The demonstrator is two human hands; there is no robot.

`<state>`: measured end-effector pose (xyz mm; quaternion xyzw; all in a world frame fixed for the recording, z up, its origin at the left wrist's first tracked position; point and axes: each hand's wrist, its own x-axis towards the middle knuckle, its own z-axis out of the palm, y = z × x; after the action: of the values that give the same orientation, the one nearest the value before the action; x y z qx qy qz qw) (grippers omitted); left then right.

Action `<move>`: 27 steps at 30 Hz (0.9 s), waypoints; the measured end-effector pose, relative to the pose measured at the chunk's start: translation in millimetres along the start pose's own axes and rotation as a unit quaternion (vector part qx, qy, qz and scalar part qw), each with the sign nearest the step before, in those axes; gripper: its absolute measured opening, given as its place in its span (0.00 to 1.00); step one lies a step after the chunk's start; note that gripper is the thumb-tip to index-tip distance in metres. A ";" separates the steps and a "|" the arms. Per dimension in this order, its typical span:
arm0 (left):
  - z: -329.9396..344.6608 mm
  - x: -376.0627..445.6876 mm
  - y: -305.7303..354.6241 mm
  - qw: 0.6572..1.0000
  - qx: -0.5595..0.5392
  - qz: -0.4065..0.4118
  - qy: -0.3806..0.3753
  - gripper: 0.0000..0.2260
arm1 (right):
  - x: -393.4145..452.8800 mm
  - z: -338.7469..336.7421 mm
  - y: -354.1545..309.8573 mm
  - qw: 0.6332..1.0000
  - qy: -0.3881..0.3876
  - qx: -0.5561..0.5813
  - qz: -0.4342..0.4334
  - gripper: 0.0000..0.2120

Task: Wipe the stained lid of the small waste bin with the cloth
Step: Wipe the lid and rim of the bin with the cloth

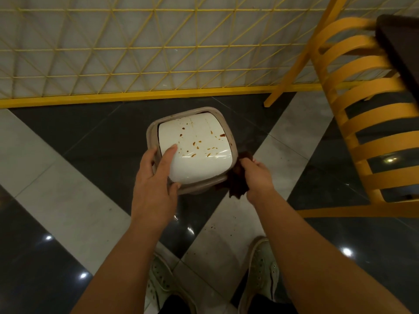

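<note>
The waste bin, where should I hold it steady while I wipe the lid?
Grip the beige rim on the near-left corner, coming from the left, as the left hand does. The rim frames the white lid, so a hold there leaves the stains uncovered for the cloth in the right hand.

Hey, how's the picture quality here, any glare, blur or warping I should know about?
Head view: dim, warm light; bright ceiling-light glints on the glossy floor tiles and a glare streak across the white bin lid; wide-angle bending curves the yellow lattice fence; the yellow chair is motion-blurred at upper right.
</note>
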<state>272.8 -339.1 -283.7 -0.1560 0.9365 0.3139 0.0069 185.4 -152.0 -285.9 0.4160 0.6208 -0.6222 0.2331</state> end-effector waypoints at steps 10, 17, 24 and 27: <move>-13.0 0.8 12.0 0.998 0.016 -0.064 -0.016 0.55 | -28.0 4.4 78.4 0.997 -0.021 0.076 -0.003 0.13; -29.4 -4.7 30.4 0.992 0.009 -0.123 -0.011 0.56 | -40.5 4.3 92.5 0.997 -0.024 0.071 -0.022 0.09; -19.3 -6.8 59.5 0.997 0.079 0.025 -0.001 0.35 | -45.3 0.4 102.1 0.993 0.018 0.094 -0.071 0.08; -15.6 -5.6 61.0 0.993 0.102 0.065 -0.020 0.29 | -50.4 -4.3 99.3 0.988 0.011 0.097 -0.122 0.09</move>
<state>261.4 -300.6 -234.8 -0.0873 0.9714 0.2200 0.0211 293.9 -171.2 -302.2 0.3649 0.6058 -0.6988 0.1073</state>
